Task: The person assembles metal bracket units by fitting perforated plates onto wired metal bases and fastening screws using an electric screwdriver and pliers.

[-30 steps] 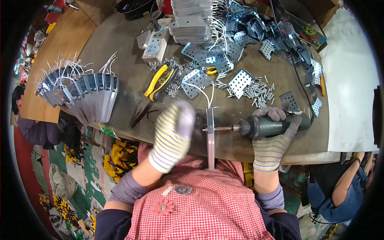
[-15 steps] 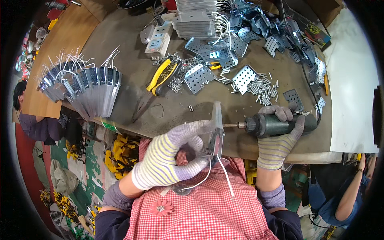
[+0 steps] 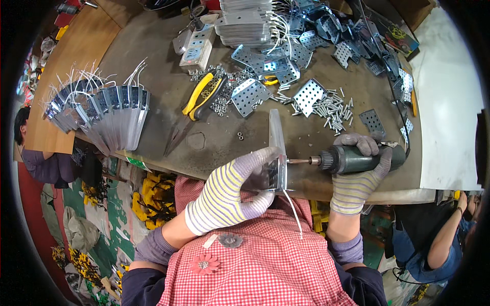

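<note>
L hand (image 3: pixel 224 196) 's pinching a perf'd metal bracket (image 3: pixel 274 178) w/ a white wire (image 3: pixel 293 210) hanging off, R hand (image 3: pixel 359 181) 's wrapped round a dark power driver (image 3: pixel 353 159), bit (image 3: pixel 300 161) pointing at it.

Brackets (image 3: pixel 250 97) are shiny metal, drill (image 3: pixel 357 159) matt plastic, gloves (image 3: pixel 217 201) knitted cloth, held strip (image 3: pixel 276 130) perhaps smooth plastic.
</note>
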The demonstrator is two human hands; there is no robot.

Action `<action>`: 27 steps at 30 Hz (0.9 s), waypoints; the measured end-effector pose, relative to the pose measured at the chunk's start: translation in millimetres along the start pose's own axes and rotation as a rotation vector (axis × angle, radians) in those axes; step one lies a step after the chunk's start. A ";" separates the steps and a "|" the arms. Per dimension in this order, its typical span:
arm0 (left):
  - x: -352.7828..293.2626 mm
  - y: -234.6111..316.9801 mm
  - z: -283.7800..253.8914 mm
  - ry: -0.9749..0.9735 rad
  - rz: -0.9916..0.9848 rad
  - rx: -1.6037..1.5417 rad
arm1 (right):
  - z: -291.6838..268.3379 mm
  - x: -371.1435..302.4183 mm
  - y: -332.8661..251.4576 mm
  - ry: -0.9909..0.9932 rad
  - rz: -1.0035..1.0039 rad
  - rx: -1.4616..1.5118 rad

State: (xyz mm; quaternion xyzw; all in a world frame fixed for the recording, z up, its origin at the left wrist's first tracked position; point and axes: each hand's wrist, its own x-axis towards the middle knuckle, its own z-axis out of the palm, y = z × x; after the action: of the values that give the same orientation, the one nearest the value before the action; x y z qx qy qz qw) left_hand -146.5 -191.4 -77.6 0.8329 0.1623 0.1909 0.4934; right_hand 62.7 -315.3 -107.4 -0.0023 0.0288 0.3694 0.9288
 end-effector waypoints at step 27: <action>21.0 -15.9 -24.6 0.337 0.081 0.404 | -3.0 -1.4 0.5 0.034 -0.106 -0.165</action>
State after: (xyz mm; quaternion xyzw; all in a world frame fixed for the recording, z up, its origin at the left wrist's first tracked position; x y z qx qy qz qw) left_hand -141.1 -155.7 -77.5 0.8768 0.2436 0.3103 0.2752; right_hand 61.2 -315.9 -110.4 -0.0869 0.0140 0.3206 0.9431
